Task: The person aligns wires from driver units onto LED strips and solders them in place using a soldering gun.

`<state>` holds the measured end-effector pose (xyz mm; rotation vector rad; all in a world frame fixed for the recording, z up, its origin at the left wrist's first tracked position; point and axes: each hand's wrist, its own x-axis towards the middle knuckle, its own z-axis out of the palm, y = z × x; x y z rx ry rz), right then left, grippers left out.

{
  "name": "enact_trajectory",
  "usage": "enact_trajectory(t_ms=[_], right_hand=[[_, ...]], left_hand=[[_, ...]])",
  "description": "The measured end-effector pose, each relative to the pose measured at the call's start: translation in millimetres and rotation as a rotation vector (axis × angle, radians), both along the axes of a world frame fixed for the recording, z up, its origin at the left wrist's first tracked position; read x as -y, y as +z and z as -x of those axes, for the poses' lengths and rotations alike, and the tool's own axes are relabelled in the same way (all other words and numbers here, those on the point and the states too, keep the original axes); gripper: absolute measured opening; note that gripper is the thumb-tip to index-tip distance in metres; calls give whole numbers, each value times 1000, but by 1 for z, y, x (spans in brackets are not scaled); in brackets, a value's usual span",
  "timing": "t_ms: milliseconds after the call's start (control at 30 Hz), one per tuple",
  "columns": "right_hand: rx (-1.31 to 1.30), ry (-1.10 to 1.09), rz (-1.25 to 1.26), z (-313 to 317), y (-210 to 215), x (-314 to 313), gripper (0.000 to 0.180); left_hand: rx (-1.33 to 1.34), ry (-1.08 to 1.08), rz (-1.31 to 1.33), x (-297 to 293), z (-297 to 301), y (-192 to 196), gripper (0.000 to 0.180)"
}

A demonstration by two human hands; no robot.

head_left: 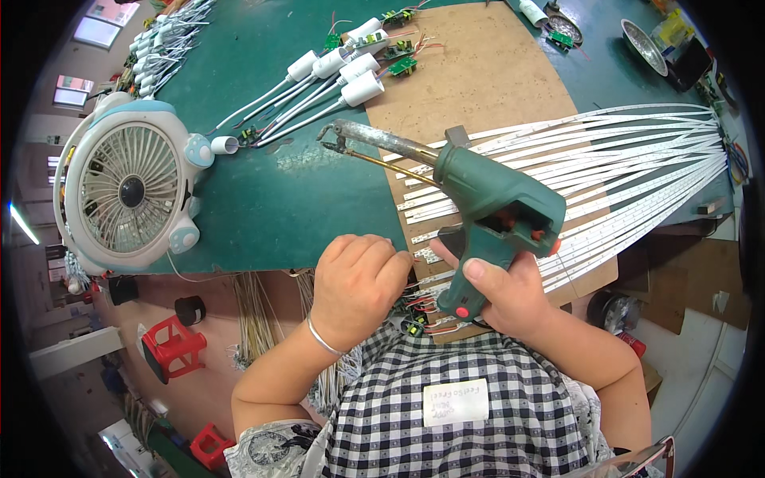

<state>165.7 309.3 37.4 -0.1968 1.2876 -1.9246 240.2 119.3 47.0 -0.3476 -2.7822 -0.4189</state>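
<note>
My right hand (516, 296) is wrapped round the handle of a dark green soldering gun (498, 187). Its metal tip points to the left, with a thin brass-coloured feed tube running beneath the barrel. Many white LED strips (637, 163) lie fanned across a brown board (486, 56), partly behind the gun. To the left of the gun, my left hand (357, 285) is closed at the table's near edge, fingers curled; whatever it grips is hidden. Just below its fingers sits a small green circuit board (414, 323) with red wires, close to the strip ends.
At the left stands a white and blue fan (131, 191). White cylindrical lamp bases (362, 88) with cables and green circuit boards lie across the far part of the green table (263, 56). A metal dish (644, 46) is at the far right. Red stools (171, 346) are on the floor.
</note>
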Motion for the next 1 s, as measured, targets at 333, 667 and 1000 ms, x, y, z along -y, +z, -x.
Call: enact_trajectory(t_ms=[333, 667, 1000], right_hand=[[37, -7, 16, -1, 0, 1, 53], [94, -96, 73, 2, 22, -1, 62], [-749, 266, -616, -12, 35, -107, 30]], left_hand=[[88, 75, -250, -4, 8, -2, 18], [95, 48, -241, -1, 11, -1, 19], [120, 34, -275, 1, 9, 2, 19]])
